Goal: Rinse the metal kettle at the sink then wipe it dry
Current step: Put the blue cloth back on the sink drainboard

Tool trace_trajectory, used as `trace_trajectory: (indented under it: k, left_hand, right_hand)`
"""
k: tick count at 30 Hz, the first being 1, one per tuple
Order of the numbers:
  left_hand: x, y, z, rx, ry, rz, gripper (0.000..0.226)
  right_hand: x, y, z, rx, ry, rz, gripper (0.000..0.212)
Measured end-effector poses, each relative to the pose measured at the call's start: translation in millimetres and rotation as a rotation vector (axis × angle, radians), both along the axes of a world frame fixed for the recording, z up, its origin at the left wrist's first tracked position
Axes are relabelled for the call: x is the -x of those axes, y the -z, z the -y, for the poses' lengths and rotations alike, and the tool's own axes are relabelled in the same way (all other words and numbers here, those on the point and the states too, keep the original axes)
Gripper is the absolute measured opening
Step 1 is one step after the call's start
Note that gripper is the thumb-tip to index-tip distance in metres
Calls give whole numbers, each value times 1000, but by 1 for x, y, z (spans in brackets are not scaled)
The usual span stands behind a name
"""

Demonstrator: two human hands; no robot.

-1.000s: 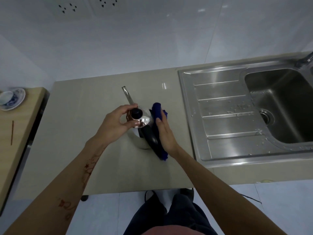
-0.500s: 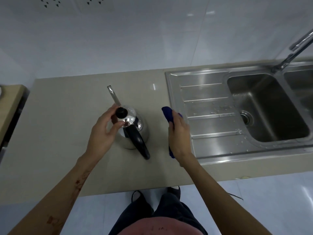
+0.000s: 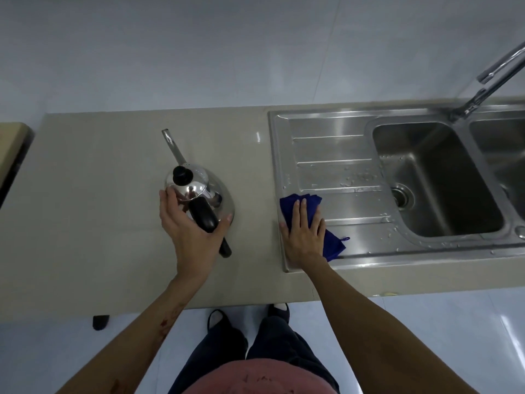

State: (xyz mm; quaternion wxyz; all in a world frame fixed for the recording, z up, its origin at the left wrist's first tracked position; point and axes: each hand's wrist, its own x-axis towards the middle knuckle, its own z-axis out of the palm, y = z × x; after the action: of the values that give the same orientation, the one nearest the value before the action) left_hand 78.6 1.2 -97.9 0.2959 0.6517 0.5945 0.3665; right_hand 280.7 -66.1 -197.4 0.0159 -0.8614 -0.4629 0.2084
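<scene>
Nearest the camera are the person's dark trousers (image 3: pixel 250 354) and two feet on the pale floor (image 3: pixel 426 336), with both forearms reaching forward over the beige counter (image 3: pixel 85 209).

The left hand (image 3: pixel 193 237) cups the near side of the metal kettle (image 3: pixel 204 194), which stands upright on the counter, well left of the sink. Its fingers (image 3: pixel 167 206) are spread and curved round the kettle's left flank, the thumb lies against the right flank, and the black handle (image 3: pixel 208 223) runs under the palm and pokes out toward the person. Beyond the fingertips sits the lid with its black knob (image 3: pixel 183 175); farther still the thin spout (image 3: pixel 173 146) slants away to the left.

The right hand (image 3: pixel 304 237) lies flat, palm down, on a blue cloth (image 3: pixel 301 203) spread on the sink's draining board (image 3: pixel 335 155). Its fingers are straight and close together, pressing the cloth; blue fabric shows beyond the fingertips and beside the little finger, toward the near right.

Past that hand's fingers, water droplets dot the ribbed board. To their right lies the sink basin (image 3: pixel 431 177) with its drain (image 3: pixel 402 196), and the tap (image 3: pixel 488 78) rises at the far right against the white tiled wall (image 3: pixel 199 52).
</scene>
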Motion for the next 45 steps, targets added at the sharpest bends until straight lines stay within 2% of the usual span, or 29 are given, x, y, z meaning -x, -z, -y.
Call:
trace_trajectory:
  k: [6, 9, 11, 13, 15, 17, 18, 20, 21, 23, 26, 29, 38, 45]
  left_hand:
    - [-9, 7, 5, 36, -16, -62, 112]
    - [2, 8, 1, 52, 52, -6, 112]
    - [12, 8, -3, 35, 149, 4, 111]
    - [21, 5, -8, 42, 225, -9, 108]
    - [28, 4, -13, 67, 236, -48, 105]
    - [32, 6, -15, 136, 140, -68, 102]
    - [33, 6, -15, 196, 60, -49, 97]
    - [32, 4, -16, 281, -78, -25, 70]
    - [32, 1, -18, 290, -100, -32, 56]
    - [33, -3, -24, 284, -84, -48, 43]
    - [42, -7, -43, 270, -17, -72, 43]
    - [49, -13, -74, 233, 63, -85, 49]
    - [46, -27, -232, 144, 304, -178, 38]
    - [18, -21, -333, 144, 409, -170, 38]
  right_hand:
    - [-7, -2, 0, 8, -38, -40, 74]
    - [-3, -18, -9, -231, -114, 5, 66]
    - [-3, -31, -22, -391, -206, -180, 59]
    - [-1, -43, -40, -365, -272, -397, 69]
    - [2, -49, -60, -243, -332, -475, 77]
    - [8, -53, -79, -131, -358, -518, 84]
    - [11, -57, -88, -99, -349, -547, 88]
    - [16, -65, -101, -67, -316, -598, 92]
    - [18, -69, -106, -51, -297, -637, 90]
    - [23, -73, -112, -5, -241, -745, 81]
    - [31, -68, -120, 15, -121, -796, 64]
    - [40, -68, -132, -42, -8, -822, 56]
    - [53, -84, -231, -275, 268, -852, 62]
    - [42, -79, -297, -341, 378, -829, 55]
